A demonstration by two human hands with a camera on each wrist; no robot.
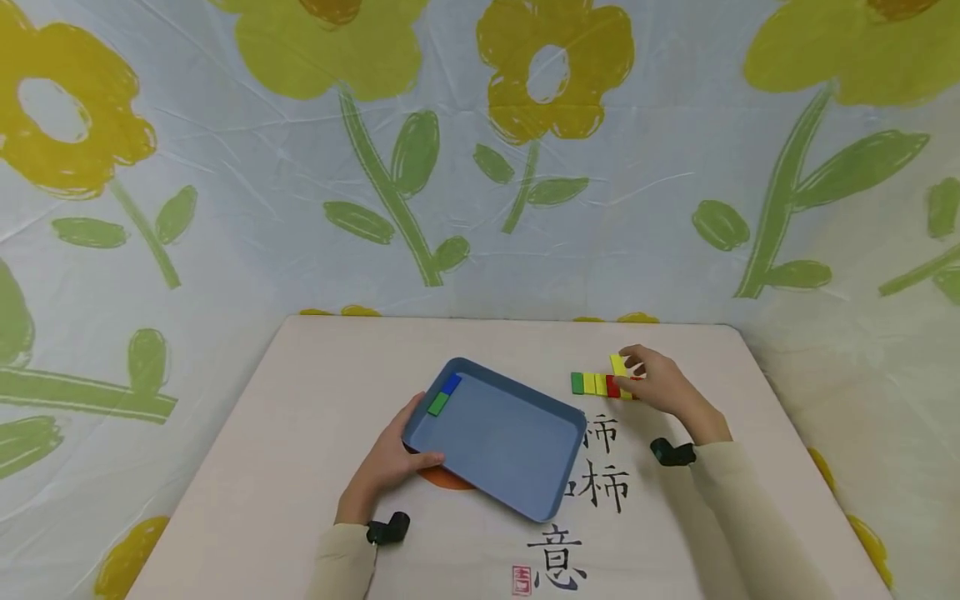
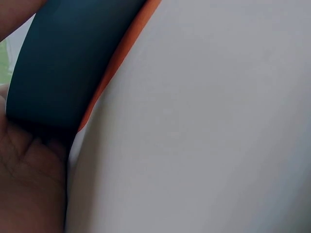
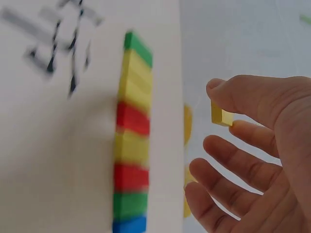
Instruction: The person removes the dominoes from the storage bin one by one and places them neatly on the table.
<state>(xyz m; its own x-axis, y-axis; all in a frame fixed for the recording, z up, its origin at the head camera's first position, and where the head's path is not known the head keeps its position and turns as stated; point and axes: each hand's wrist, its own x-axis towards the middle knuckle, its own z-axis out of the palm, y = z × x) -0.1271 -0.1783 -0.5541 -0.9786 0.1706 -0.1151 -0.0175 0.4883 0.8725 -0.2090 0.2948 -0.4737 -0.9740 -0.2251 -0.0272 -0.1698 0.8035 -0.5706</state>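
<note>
Here we are, right hand (image 1: 663,385) up at the far side, thumb and index finger pinching a yellow block (image 3: 222,114) just above a row of coloured blocks (image 1: 589,383). The row reads green, two yellows, red, yellow, red, green, blue, packed side by side. We'd want that pinch firm but light, the other fingers well clear so no neighbour gets nudged, and a straight lift rather than a drag.

Over to our left hand (image 1: 392,460): it grips the blue-grey tray (image 1: 498,442) by its left corner, thumb over the rim. We'd best hold that tray level, since a blue tile (image 1: 451,384) and a green tile (image 1: 438,405) lie loose near its left wall and could slide. Whether it's raised off the table, we can't tell.

And the table (image 1: 247,508)! Pale, with black brush characters (image 1: 558,560), a red seal (image 1: 521,581) and an orange patch (image 1: 444,478) peeking out beside the tray. Around us hangs a pale backdrop (image 1: 262,167) with big yellow flowers (image 1: 517,92).
</note>
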